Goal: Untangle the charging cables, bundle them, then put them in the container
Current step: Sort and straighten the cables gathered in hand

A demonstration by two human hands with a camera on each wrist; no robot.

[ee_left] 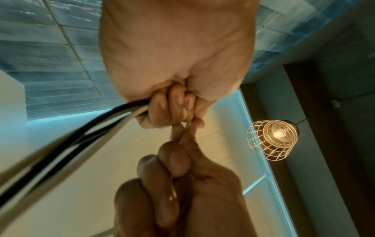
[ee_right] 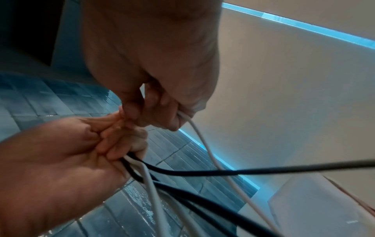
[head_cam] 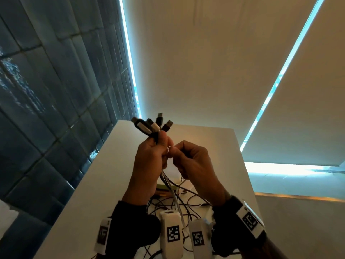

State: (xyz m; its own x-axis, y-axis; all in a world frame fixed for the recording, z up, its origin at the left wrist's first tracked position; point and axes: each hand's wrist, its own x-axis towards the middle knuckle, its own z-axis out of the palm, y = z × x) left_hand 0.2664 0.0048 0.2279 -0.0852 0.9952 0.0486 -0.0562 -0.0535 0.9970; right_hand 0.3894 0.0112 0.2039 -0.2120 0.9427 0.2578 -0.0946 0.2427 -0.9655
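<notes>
**Gathering the cable ends**

Five plugs (head_cam: 153,125) are clamped in the left hand (head_cam: 149,161); beside it, one white cable (ee_right: 205,144) is pinched by the right hand (head_cam: 194,163). Below, strands trail onto the worktop (head_cam: 104,176). Untangling seems unfinished; freeing that strand is probably needed next.

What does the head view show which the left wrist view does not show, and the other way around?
Only the head view shows the USB plugs fanned out above the left hand, the loose cable tangle lying on the white table, and the wrist cameras. Only the left wrist view shows the lit wire-cage lamp. Both views show the left hand gripping a bunch of black and white cables while the right hand meets it, fingertip to fingertip, fingers curled; what they pinch is unclear in both.
</notes>
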